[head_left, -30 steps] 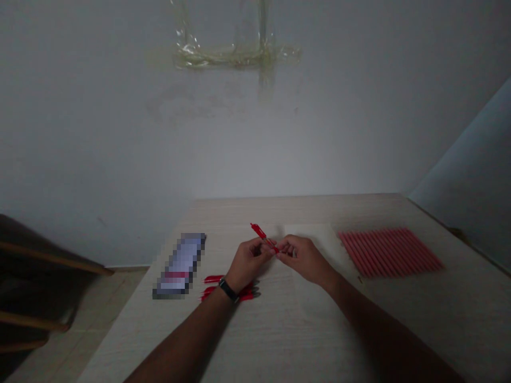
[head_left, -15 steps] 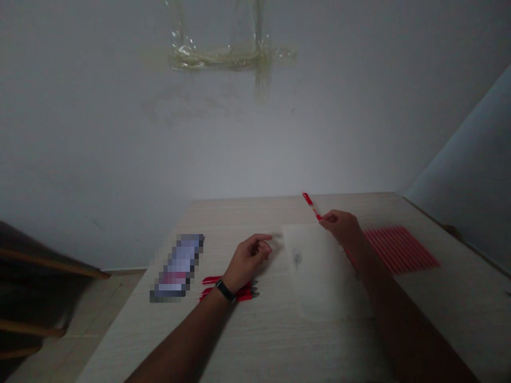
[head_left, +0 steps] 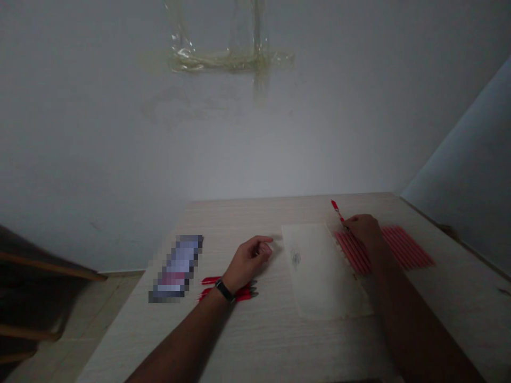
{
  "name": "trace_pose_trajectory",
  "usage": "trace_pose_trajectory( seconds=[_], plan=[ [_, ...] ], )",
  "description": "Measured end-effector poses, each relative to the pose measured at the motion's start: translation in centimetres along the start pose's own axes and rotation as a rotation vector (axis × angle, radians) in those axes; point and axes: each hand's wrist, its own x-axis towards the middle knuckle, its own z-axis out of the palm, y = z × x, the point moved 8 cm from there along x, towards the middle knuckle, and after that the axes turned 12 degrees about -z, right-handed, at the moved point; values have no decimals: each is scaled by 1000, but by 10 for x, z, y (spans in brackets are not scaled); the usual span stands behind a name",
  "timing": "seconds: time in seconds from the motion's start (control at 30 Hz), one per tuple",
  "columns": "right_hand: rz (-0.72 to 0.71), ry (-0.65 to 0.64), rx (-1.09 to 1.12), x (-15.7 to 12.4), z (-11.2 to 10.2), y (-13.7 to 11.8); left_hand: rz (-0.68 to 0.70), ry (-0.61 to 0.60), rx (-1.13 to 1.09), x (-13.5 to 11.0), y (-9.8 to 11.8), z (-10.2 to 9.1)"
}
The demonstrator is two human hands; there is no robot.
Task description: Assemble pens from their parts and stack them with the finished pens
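My right hand (head_left: 361, 230) is closed in a pinch around a red pen (head_left: 336, 207), whose far end points up and away to the left. Below and beside that hand, several red pens (head_left: 407, 247) lie side by side in a row; the forearm covers the middle ones. My left hand (head_left: 249, 258) rests on the table with its index finger stretched out and the other fingers loosely curled, with nothing visible in them. Under its wrist is a small group of red pens (head_left: 244, 296) with grey tips. Between the hands lies a sheet of paper (head_left: 319, 276) bearing a dark scribble.
A blurred-out phone (head_left: 178, 268) lies at the left side of the wooden table (head_left: 255, 346). Behind the table rises a wall with yellowed tape (head_left: 223, 63). Dark furniture with wooden bars (head_left: 48, 260) stands to the left on the tiled floor.
My right hand has moved right with the red pen, from over the paper's far edge to the row of pens. My left hand has stayed in place.
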Motion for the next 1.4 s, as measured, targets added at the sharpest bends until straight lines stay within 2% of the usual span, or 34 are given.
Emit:
trace_pose_trajectory(
  seconds=[0.2,0.6,0.93,1.4],
  plan=[
    [8,-22,-74,5,6,-1,8,0,21,0,0,0],
    [-21,-72,-50,5,14,-1,24,25,97,-3,7,0],
    [-33,-4,-75,2,8,-6,20,20,107,-2,6,-1],
    [-12,-46,-122,2,10,-4,30,14,145,-1,3,-2]
  ],
)
